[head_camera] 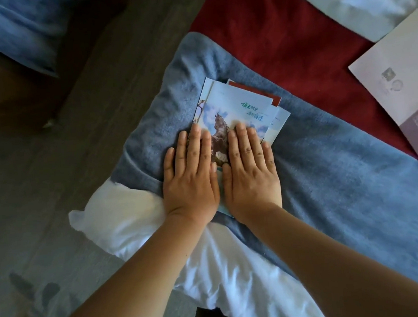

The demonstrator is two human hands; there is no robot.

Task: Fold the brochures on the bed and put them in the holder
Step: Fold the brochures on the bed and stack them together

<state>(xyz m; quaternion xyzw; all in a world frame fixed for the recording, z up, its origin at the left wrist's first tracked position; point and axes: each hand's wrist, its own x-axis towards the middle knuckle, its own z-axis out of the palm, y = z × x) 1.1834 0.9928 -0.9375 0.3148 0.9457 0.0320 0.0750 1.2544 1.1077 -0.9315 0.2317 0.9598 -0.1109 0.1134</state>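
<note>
Paper handling at the pressing step. The left hand [190, 177] and right hand [250, 172] lay side by side, palms down, fingers straight and close together, flattening a folded glossy paper brochure with a horse and blue sky on its cover [239, 111]. It topped a loose, fanned pile of at least 3 other folded leaflets [279, 122], one of them red-edged, on a blue-grey fleece blanket [329, 174] spread over the bed.

Judged from its look, the paper was light, thin and slick. It would likely take a crease only under firm pressure, spring open on release, and slide on the sheets beneath. The soft blanket gave poor backing. A sensible hold would be a pinch along the folded edge, or on the squared pile by its 2 long sides.

A large pale unfolded paper brochure [402, 80] lay well apart at the right on a dark red cloth [281, 40], cut off by the frame. Both hands covered the near half of the top brochure, so its crease could not be checked. The pile's exact count was uncertain. No holder appeared in view.
</note>
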